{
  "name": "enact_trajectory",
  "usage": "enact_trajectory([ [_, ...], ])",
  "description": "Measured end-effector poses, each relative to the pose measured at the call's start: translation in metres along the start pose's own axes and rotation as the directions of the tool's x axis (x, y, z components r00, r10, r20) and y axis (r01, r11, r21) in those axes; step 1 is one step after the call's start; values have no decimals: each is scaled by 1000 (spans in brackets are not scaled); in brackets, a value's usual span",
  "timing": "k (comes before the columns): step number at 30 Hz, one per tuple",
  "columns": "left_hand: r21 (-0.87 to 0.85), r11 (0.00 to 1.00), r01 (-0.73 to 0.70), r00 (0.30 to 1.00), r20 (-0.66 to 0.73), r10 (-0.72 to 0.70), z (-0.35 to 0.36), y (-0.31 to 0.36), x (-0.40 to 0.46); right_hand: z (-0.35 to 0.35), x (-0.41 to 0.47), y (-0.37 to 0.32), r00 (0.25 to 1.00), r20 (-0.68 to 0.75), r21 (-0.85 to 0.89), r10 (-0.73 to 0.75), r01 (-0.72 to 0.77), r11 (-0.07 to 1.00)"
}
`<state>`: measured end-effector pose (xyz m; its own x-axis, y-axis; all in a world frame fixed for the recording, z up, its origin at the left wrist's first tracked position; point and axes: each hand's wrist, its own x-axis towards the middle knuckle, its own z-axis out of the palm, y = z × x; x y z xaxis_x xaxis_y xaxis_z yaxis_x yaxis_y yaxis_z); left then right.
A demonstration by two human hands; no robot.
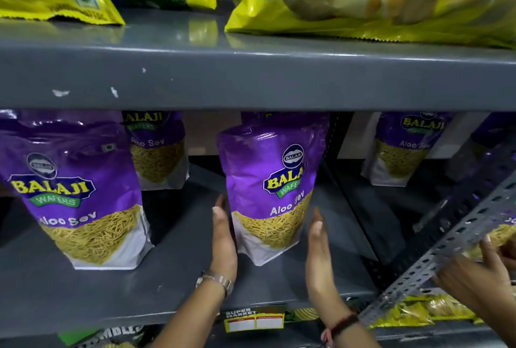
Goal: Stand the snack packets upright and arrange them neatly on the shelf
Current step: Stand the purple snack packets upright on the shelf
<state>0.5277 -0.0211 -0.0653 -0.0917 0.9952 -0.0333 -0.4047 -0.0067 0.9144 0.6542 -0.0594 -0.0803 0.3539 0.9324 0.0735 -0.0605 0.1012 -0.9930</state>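
Centre of frame: a purple Balaji Aloo Sev packet stands on the grey shelf, leaning slightly to the right. Left hand lies flat against the packet's left edge; right hand is open just beside its right edge, contact unclear. Neither grip is clenched: both palms are flat, fingers extended, bracketing rather than grasping.

Step in hand, as I judge it: squaring up this packet. Another front packet stands at left of frame, two more further back.

Next move likely calls for nudging the base straight, then letting go gently so it doesn't topple.

Lower right of frame: another person's hands, blurred.
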Motion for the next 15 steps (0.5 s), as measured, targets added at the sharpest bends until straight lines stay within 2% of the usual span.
enact_trajectory([
  [2, 28, 998, -48, 998, -28, 49, -3, -5, -5, -9, 16, -3, 1000, 3, -43, 10, -10, 999],
  [3, 87, 994, -60, 998, 10, 59, -6, -11, -9, -11, 24, -4, 999, 38, -67, 32, -30, 997],
  [6, 248, 959, -139, 963, 261, 72, -13, -20, -19, -8, 34, -5, 986, 163, -55, 46, -37, 998],
  [9, 375, 913, -159, 928, 373, 9, -26, -11, -1, -7, 20, 8, 980, 198, -87, 13, 4, 996],
  [11, 560, 810, -172, 923, 379, -66, -41, -10, 13, -16, 14, 14, 976, 220, -119, 9, 17, 993],
  [12, 671, 717, -192, 926, 365, -94, -47, -12, 19, -22, 14, 14, 965, 262, -146, 27, 12, 989],
  [15, 856, 447, -260, 911, 371, -181, -59, -19, 26, -38, 21, 19, 914, 383, -416, 131, 45, 908],
])
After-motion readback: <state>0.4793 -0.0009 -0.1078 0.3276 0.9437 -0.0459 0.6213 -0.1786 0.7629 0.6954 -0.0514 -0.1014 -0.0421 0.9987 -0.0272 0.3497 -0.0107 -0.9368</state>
